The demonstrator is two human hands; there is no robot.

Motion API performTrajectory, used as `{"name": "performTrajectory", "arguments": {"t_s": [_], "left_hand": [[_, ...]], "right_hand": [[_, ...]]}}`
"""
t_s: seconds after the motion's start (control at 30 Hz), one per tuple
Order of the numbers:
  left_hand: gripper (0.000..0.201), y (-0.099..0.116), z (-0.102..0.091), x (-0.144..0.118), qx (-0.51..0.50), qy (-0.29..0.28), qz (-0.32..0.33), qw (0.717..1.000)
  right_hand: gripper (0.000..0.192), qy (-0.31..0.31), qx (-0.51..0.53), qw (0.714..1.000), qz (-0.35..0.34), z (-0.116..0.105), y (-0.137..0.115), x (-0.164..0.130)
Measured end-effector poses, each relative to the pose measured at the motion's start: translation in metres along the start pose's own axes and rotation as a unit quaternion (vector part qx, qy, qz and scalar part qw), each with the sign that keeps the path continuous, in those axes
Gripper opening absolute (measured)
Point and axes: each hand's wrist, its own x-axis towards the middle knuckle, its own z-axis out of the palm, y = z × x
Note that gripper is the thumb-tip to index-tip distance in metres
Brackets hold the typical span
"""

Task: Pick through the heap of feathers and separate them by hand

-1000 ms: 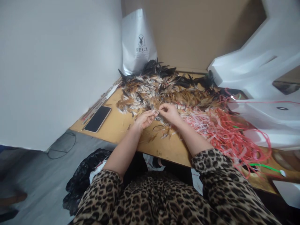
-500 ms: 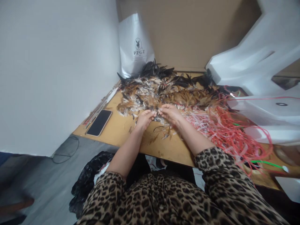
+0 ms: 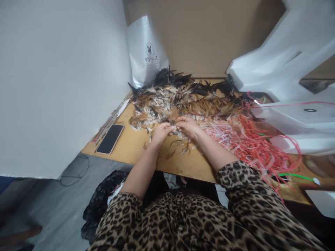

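Feather pile (image 3: 180,101) lies mid-table (image 3: 131,148), w/ bag (image 3: 146,52) standing behind it at wall. Phone (image 3: 110,138) lies left of pile, near table edge. Strip tangle (image 3: 251,143) lies right of pile; foam blocks (image 3: 288,69) sit right-rear, beyond tangle.

Two hands at work: left hand (image 3: 161,132), right hand (image 3: 188,126), fingertips meeting at the near edge of the feathers (image 3: 183,101).

Feathers: one big heap, brown, white and black mixed; far too many to count. A few strays lie on the table (image 3: 131,148) near the hands.

Phone (image 3: 110,138): one, face up.

Bag (image 3: 146,52): one, white, standing.

Red strips (image 3: 251,143): one tangle, uncountable. Green strip (image 3: 295,176): one.

Foam blocks (image 3: 282,52): at least two.
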Motion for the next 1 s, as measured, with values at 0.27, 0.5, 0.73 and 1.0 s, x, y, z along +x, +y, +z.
{"name": "performTrajectory", "arguments": {"t_s": [0.27,0.5,0.73,1.0], "left_hand": [[0.026,0.001,-0.001,-0.001,0.019,-0.017,0.011,1.0],[0.025,-0.002,-0.001,-0.001,-0.022,-0.015,-0.031,0.999],[0.015,0.0,-0.006,0.001,-0.148,-0.01,-0.111,0.983],[0.005,0.004,-0.003,-0.002,-0.136,-0.012,-0.141,0.98]], "right_hand": [[0.024,-0.038,0.053,0.997,0.048,-0.003,0.001,-0.003],[0.029,-0.001,0.074,0.997,0.018,-0.002,0.007,0.002],[0.039,0.064,0.031,0.992,-0.109,0.004,0.007,0.003],[0.031,0.055,-0.072,0.981,-0.173,0.007,0.002,-0.004]]}}
